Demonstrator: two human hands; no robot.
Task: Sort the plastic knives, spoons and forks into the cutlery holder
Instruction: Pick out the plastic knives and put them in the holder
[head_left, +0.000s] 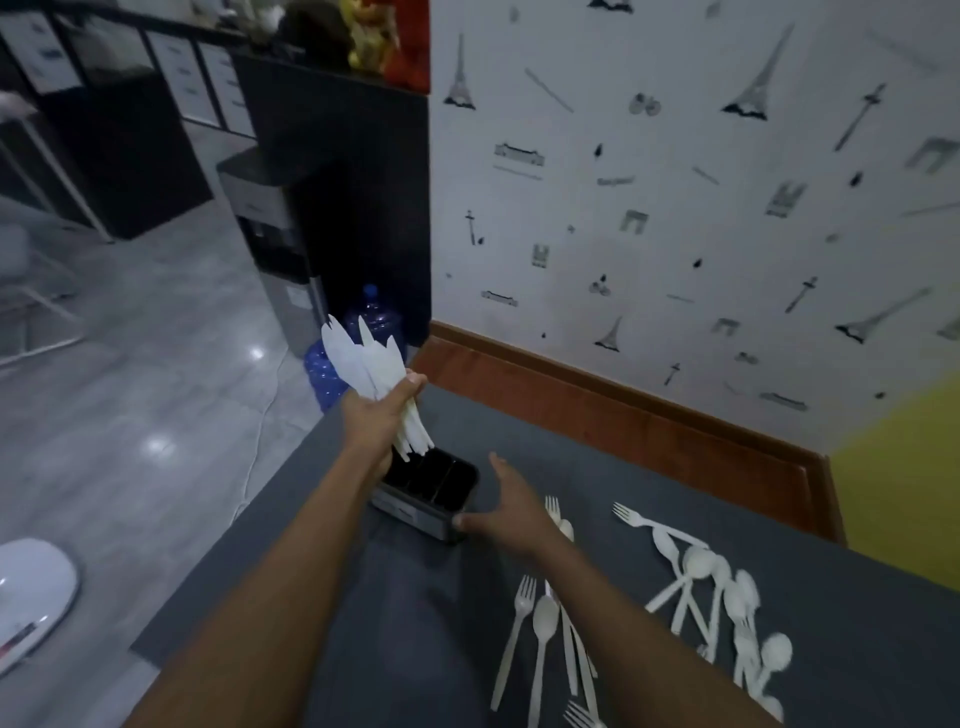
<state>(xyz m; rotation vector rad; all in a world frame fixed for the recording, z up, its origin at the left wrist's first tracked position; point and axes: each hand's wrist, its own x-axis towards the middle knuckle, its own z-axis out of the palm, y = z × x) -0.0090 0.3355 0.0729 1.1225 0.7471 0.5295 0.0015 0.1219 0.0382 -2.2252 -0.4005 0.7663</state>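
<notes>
The left hand (376, 418) is closed tight around a bunch of white plastic knives (363, 364). The grip is near the middle of the bunch. The blades point up and away, and the handle ends point down toward the cutlery holder (428, 493). The black holder sits on the gray tabletop (597, 483), right under the handle ends and a bit toward the person, so I think the knives only need to go almost straight down into the near-left slot. I can see three slots in the holder, and they look empty. I can count about four knife tips, but the bunch is blurry, so there may be more. The right hand (514, 506) is open and holds nothing; its thumb touches the holder's near right corner, maybe to keep it from sliding. Forks and spoons (696, 564) lie loose on the tabletop to the right, about six forks and about eight spoons, some piled up.
</notes>
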